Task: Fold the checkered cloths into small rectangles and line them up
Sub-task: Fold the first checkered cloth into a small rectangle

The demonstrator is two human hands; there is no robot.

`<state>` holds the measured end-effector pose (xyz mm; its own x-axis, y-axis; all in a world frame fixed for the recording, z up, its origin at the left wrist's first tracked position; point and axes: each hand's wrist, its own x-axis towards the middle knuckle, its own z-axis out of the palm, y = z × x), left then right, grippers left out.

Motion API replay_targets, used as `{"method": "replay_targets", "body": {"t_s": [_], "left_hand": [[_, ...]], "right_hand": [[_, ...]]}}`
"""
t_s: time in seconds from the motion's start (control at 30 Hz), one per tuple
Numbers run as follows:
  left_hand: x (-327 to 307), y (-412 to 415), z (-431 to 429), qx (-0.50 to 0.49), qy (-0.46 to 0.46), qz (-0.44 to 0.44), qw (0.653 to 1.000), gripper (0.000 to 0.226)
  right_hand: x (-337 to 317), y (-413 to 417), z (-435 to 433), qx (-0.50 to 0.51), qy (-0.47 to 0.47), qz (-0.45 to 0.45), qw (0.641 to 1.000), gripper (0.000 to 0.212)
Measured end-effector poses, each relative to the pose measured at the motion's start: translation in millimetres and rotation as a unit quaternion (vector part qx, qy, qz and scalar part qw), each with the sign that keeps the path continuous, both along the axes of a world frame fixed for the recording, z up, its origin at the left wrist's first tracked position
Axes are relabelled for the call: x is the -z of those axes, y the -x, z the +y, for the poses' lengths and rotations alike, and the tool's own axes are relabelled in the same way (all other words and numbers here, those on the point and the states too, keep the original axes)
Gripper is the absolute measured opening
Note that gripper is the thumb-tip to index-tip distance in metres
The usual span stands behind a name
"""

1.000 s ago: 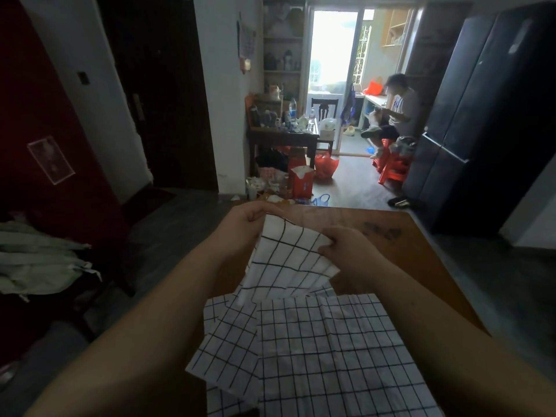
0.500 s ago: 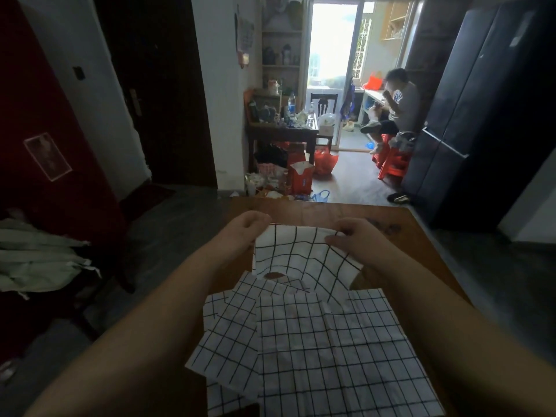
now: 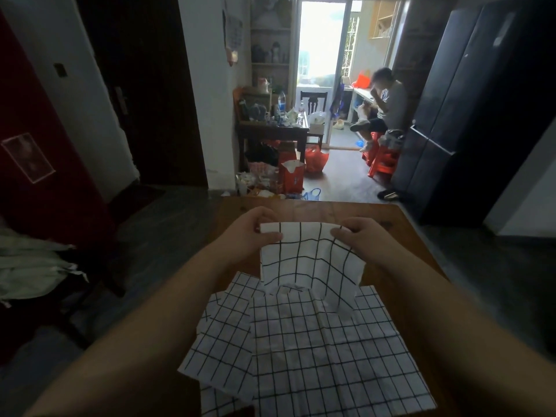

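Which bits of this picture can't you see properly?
All in the head view:
The pile of flat cloths: the top cloth covers the rest and the bottom edge cuts it off, so they can't be counted.
The held cloth: its far side faces away, so its layers are unclear.
The left hand and right hand: the fingers behind the held cloth are hidden.
The table: cloths and arms cover its near part.
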<state>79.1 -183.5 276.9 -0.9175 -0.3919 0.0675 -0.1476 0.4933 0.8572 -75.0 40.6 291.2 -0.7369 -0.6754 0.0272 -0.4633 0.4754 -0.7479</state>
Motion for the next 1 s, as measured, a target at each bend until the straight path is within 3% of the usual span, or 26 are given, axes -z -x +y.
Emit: {"method": "replay_targets", "body": {"t_s": [0.13, 0.27, 0.4, 0.63, 0.83, 1.0], "left_hand": [[-2.2, 4.2, 2.2, -0.026, -0.003, 0.053, 0.998, 0.007], [-5.8, 7.1, 3.4, -0.045, -0.001, 0.067, 0.997, 0.023], [-10.4, 14.4, 7.5, -0.042, -0.016, 0.068, 0.997, 0.019], [-12.4, 21.3, 18.2, -0.009, 0.021, 0.066, 0.998, 0.011], [-16.1, 13.3, 18.7, -0.002, 0.039, 0.053, 0.998, 0.008], [-10.5, -8.8, 7.4, 0.039, 0.106, -0.031, 0.993, 0.023]], "right_hand": [[0.7, 1.4, 4.0, -0.004, -0.014, 0.012, 1.0, 0.033], [1.2, 4.1, 7.7, -0.016, -0.076, 0.063, 0.995, 0.014], [1.1, 3.2, 1.8, -0.05, -0.138, 0.121, 0.982, 0.011], [4.8, -22.3, -30.6, -0.072, 0.063, 0.077, 0.992, 0.02], [11.9, -29.3, -43.6, -0.04, 0.081, 0.118, 0.989, 0.016], [7.5, -30.6, -37.7, -0.001, 0.144, 0.061, 0.988, 0.013]]}}
